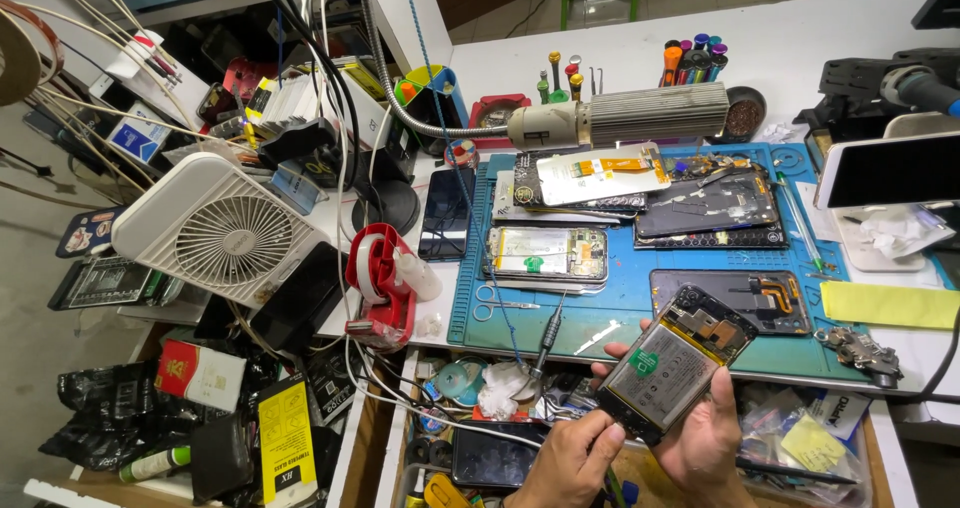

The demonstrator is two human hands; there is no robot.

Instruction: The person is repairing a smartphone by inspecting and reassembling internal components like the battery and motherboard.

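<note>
My right hand (pixel 705 436) holds an opened phone (pixel 675 360) with its back cover off, battery and circuit board showing, tilted above the front edge of the blue work mat (pixel 620 303). My left hand (pixel 568 460) sits just left of the phone's lower end, fingers closed around a thin tool whose tip meets the phone's bottom edge. Both hands hover over an open drawer (pixel 500 438) full of small parts.
Several other dismantled phones (pixel 545 253) lie on the mat, with scissors (pixel 500 304) and a screwdriver (pixel 548 340). A white fan (pixel 225 233) and red tape dispenser (pixel 385 283) stand left. A grey lamp (pixel 620 118) on a flexible arm hangs above. Cables and clutter fill the left.
</note>
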